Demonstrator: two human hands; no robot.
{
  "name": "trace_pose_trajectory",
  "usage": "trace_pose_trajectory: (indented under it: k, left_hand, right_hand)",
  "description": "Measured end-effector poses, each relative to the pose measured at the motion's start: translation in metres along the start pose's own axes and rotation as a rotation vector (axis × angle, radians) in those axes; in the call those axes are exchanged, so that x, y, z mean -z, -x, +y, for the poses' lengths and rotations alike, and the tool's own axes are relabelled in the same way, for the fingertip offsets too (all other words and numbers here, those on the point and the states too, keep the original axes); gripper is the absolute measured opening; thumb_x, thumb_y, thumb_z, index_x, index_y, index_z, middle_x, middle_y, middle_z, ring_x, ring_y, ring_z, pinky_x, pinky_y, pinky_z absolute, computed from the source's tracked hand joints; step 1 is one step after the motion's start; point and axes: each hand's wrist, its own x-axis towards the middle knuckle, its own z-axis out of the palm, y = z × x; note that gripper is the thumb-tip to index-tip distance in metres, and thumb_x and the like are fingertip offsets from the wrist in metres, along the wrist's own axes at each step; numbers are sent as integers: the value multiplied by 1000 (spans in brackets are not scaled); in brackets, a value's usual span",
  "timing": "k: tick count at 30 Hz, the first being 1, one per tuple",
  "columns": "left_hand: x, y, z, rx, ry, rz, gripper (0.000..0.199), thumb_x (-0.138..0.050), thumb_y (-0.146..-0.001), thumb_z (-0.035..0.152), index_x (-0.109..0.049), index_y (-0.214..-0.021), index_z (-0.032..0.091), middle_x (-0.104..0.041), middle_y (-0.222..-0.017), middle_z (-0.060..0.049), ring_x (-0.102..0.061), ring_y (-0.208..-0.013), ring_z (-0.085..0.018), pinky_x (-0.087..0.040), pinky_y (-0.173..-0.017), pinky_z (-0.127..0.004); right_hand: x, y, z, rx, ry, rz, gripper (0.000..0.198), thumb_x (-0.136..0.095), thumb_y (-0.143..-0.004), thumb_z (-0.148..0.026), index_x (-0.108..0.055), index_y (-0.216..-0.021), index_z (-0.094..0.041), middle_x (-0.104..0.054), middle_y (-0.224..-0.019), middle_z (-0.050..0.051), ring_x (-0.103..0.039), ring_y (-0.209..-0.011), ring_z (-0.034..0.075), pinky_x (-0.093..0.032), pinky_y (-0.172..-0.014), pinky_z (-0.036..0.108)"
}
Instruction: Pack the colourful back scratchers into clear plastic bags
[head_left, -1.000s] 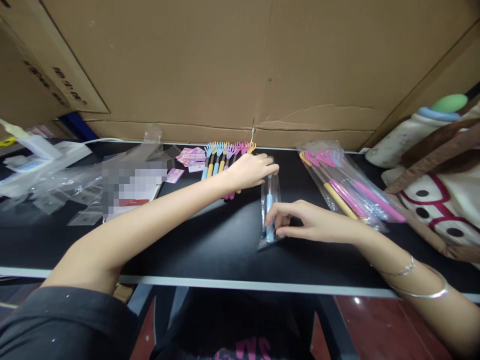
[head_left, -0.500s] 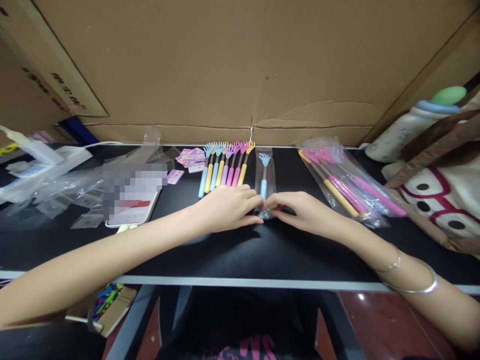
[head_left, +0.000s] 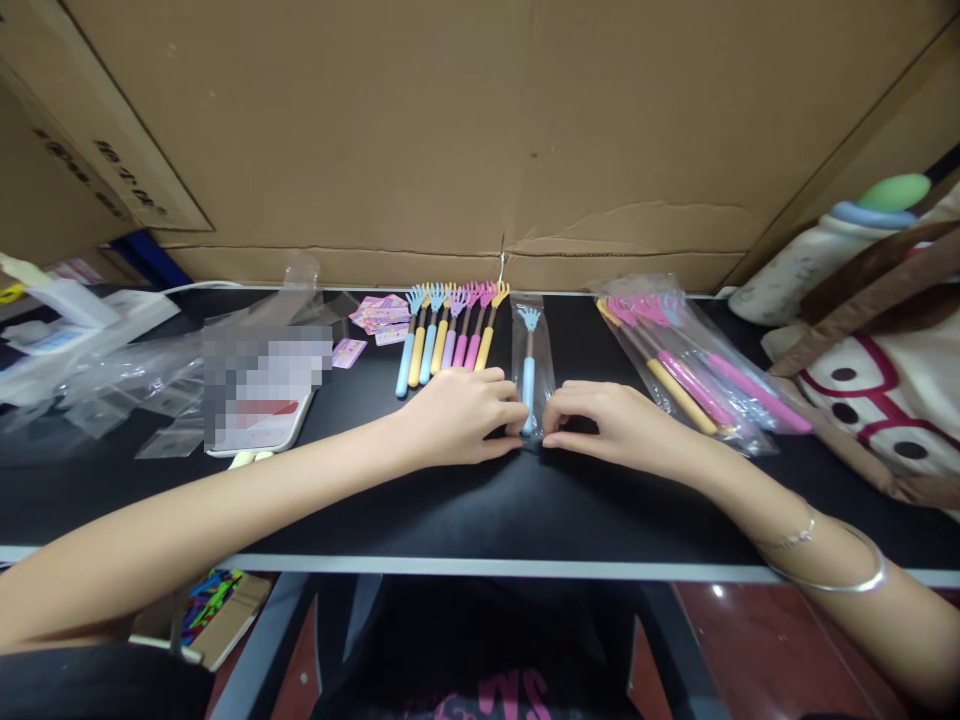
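A light-blue back scratcher lies inside a clear plastic bag on the black table, its claw end pointing away from me. My left hand has thumb and fingers closed at the bag's lower left edge. On the other side, my right hand pinches the bag's lower right edge. Left of the bag is a row of unbagged back scratchers in blue, yellow, purple and pink, partly behind my left hand. Several bagged back scratchers lie in a pile to the right.
Small printed cards lie behind a phone. Loose clear bags spread over the left side. A bottle and a cloth bag stand at the right. Cardboard walls the back edge.
My hands have moved slightly apart at the bag's lower end. The blue handle's bottom now shows between them.
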Motion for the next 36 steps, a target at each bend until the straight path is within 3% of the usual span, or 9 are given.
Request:
trace_pose_trajectory:
  k: [7,13,21,30,36]
  left_hand:
    - [-2,-5,-2,123,39,31,13,-57,-89,28,-66,-81,22,-62,-72,-1,-58,-68,-15,-21,-50,-25]
    - [-10,-13,-9,183,277,18,12,-58,-88,25,-58,-78,19,-62,-71,1,-57,-65,-13,-30,-57,-22]
    - [-14,-24,-7,240,434,-3,11,-61,-81,14,-54,-73,17,-62,-66,3,-58,-61,-11,-31,-58,-20]
    - [-16,-28,-2,255,418,-4,13,-62,-77,9,-54,-72,18,-58,-63,5,-53,-58,-10,-29,-56,-21]
    - [-15,-27,-2,316,361,-33,5,-62,-85,17,-61,-89,21,-64,-70,5,-60,-69,-12,-30,-58,-21]
  right_hand:
    - [-2,0,7,-65,-155,49,20,-59,-90,-38,-65,-83,-21,-71,-79,2,-64,-71,17,-44,-70,28]
    - [-8,-2,6,-166,-312,95,23,-57,-87,-41,-58,-76,-20,-71,-74,3,-65,-69,18,-45,-66,28]
    - [-23,-9,11,-231,-259,224,14,-58,-76,-29,-50,-67,-22,-59,-59,-3,-54,-55,13,-39,-56,24]
    - [-26,-9,14,-257,-205,232,12,-59,-73,-28,-49,-69,-22,-62,-64,-2,-59,-60,14,-42,-61,26]
    - [-25,-9,14,-280,-159,229,9,-59,-72,-22,-50,-75,-23,-65,-65,-4,-61,-62,14,-41,-63,25]
